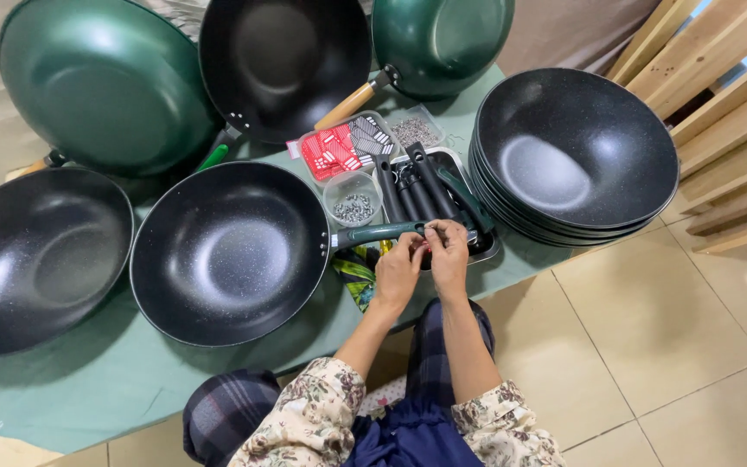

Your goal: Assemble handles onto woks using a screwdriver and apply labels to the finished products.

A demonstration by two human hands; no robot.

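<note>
We see a black wok (229, 253) with speckles inside, lying on a green cloth (88, 380) in the middle of the scene. Its dark green handle (379, 232) sticks out to the right. Both hands meet at the end of that handle. The left hand (399, 272) has its fingers curled close around the handle tip. The right hand (449, 255) sits just beside it, fingers pinched together at the same spot. We cannot tell if there is a small part held between them.

Just past the hands is a metal tray (488, 246) with black handles (417, 186) lying in it side by side. Left of the tray is a small clear tub of screws (354, 207). Farther away is a clear box with red and grey tags (346, 147), and next to it a little bag of small metal bits (414, 130).

On the right stands a stack of black woks (574, 156) with no handles. On the left is another black wok (36, 259). At the far side we see a big green wok bottom (105, 82), a black wok (283, 65) with a green handle, and a green wok (441, 39) with a wooden handle.

Near us are flowery sleeves (322, 406) and checked trousers (222, 411). The floor (667, 346) is pale tile, and wooden planks (719, 104) lean at the far right.
</note>
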